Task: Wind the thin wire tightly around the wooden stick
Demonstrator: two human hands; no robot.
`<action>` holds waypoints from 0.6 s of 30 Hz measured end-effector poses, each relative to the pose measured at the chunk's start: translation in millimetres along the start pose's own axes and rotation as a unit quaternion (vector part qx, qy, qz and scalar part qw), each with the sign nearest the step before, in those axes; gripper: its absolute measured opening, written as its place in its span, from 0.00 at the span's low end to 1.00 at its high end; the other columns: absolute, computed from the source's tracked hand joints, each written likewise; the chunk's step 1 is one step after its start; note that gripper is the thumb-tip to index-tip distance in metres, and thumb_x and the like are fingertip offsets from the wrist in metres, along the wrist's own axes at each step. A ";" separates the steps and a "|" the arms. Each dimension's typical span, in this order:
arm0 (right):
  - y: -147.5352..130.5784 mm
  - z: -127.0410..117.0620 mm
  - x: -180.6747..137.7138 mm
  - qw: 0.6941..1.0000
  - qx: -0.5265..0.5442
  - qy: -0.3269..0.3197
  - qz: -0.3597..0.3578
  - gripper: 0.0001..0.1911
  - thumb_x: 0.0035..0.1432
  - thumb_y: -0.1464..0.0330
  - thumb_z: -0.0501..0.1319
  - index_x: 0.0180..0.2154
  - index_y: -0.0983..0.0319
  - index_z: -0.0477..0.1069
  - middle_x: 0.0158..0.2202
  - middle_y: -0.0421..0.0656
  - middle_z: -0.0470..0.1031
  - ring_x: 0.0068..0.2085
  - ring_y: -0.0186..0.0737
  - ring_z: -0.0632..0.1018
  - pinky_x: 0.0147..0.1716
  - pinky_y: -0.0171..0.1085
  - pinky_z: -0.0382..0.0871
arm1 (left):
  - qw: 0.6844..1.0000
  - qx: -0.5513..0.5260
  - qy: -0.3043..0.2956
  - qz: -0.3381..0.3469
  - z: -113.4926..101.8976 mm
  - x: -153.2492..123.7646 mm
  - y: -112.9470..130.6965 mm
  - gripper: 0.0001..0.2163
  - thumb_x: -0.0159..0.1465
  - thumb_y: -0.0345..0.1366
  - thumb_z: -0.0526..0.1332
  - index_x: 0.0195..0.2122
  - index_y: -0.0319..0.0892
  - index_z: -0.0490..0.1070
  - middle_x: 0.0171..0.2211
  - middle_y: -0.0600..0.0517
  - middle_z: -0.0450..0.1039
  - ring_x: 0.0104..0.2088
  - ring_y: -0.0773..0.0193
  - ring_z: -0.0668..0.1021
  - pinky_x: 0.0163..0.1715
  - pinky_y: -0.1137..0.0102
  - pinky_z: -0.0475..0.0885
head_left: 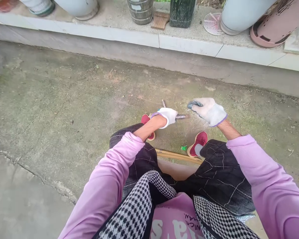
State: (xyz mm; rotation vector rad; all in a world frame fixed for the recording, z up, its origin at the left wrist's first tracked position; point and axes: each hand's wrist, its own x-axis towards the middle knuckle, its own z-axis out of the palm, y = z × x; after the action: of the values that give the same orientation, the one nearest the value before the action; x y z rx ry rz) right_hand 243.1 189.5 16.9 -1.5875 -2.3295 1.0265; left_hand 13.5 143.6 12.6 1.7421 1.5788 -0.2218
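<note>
Near the centre of the frame, the gloved left hand (165,117) is closed around a metal rod (183,116). The end of the rod sticks out to the right, above the concrete floor (64,99). Just right of it, the gloved right hand (209,111) is half open, with nothing in it.

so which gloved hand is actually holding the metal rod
The left hand, closed around the metal rod. The right hand is just beside the rod's tip, open and holding nothing.
</note>
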 end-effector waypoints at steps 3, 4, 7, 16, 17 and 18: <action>-11.4 -4.0 -13.8 1.000 0.019 0.016 -0.014 0.10 0.73 0.61 0.69 0.44 0.50 0.91 0.44 0.45 0.93 0.48 0.54 0.89 0.46 0.43 0.78 | 0.998 0.059 0.009 -0.004 -19.0 6.2 -8.6 0.17 0.75 0.40 0.70 0.62 0.42 0.87 0.61 0.34 0.89 0.64 0.38 0.89 0.65 0.55 0.81; -12.1 -4.8 -17.9 1.000 0.017 0.015 -0.016 0.10 0.73 0.60 0.69 0.44 0.50 0.91 0.44 0.45 0.93 0.48 0.54 0.89 0.46 0.43 0.78 | 0.997 0.076 0.017 -0.004 -24.1 7.4 -10.7 0.19 0.78 0.42 0.67 0.66 0.43 0.85 0.62 0.35 0.89 0.65 0.40 0.89 0.65 0.57 0.81; -6.0 -3.6 -27.0 1.000 0.000 0.007 -0.017 0.11 0.74 0.58 0.68 0.45 0.50 0.91 0.45 0.44 0.93 0.47 0.53 0.89 0.47 0.43 0.79 | 0.995 0.091 0.050 -0.011 -33.3 8.8 -15.5 0.20 0.81 0.46 0.65 0.68 0.46 0.83 0.62 0.39 0.89 0.64 0.44 0.89 0.63 0.61 0.81; 11.5 13.9 -18.4 1.000 -0.013 -0.016 -0.018 0.13 0.74 0.60 0.65 0.45 0.49 0.92 0.43 0.43 0.94 0.45 0.50 0.89 0.46 0.41 0.80 | 0.991 -0.089 0.098 0.021 -42.0 3.3 -8.4 0.13 0.75 0.42 0.70 0.54 0.42 0.86 0.44 0.46 0.89 0.43 0.53 0.87 0.46 0.65 0.80; 13.0 11.9 -13.3 1.000 -0.006 -0.014 -0.012 0.13 0.73 0.62 0.65 0.44 0.50 0.91 0.44 0.43 0.94 0.46 0.50 0.89 0.47 0.41 0.80 | 0.986 -0.130 0.099 0.029 -43.1 0.5 -5.1 0.11 0.73 0.42 0.71 0.51 0.42 0.86 0.40 0.48 0.87 0.39 0.56 0.85 0.43 0.66 0.79; 15.2 8.8 -7.7 1.000 0.002 -0.007 -0.003 0.12 0.72 0.62 0.66 0.42 0.51 0.91 0.44 0.43 0.94 0.46 0.50 0.89 0.48 0.42 0.80 | 0.981 -0.165 0.097 0.033 -44.1 -3.1 -1.9 0.09 0.71 0.41 0.73 0.48 0.43 0.85 0.36 0.49 0.85 0.36 0.58 0.83 0.40 0.66 0.78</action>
State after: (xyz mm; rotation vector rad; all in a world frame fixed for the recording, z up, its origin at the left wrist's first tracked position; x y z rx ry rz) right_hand 254.0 182.0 3.0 -1.5763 -2.3374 1.0437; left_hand -4.4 168.7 44.3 1.5862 1.5858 0.2392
